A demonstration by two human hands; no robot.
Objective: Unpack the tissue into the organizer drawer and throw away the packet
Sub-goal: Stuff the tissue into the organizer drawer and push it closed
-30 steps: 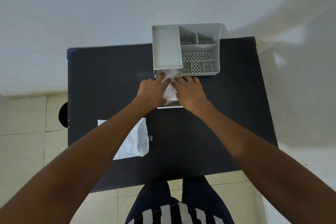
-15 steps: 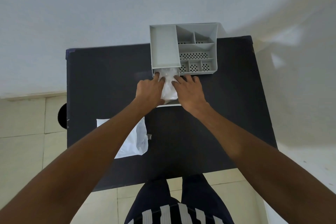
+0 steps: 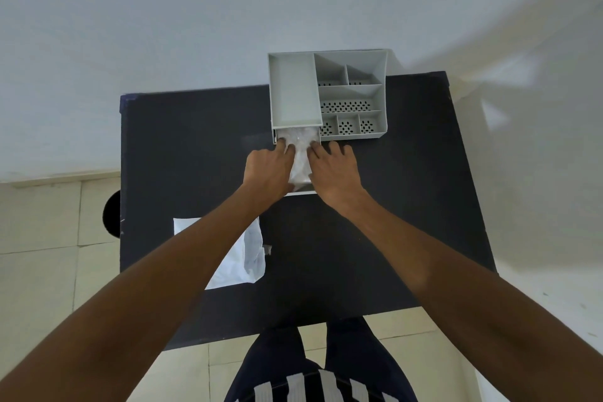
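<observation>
A grey desk organizer [image 3: 352, 98] stands at the table's far edge, its drawer [image 3: 300, 193] pulled out toward me. White tissue [image 3: 300, 153] lies in the drawer. My left hand [image 3: 268, 170] and my right hand [image 3: 332, 173] rest palm down on either side of the tissue, fingertips pressing it near the organizer's front. The white plastic packet [image 3: 248, 258] lies flat on the table near me on the left, partly hidden by my left forearm.
The black table [image 3: 195, 147] stands against a white wall. A dark round object [image 3: 112, 215] sits on the tiled floor beside the table's left edge. My legs show below the near edge.
Both hands stay on the tissue in the drawer, their fingertips pushed slightly farther toward the organizer. The packet has not moved.
</observation>
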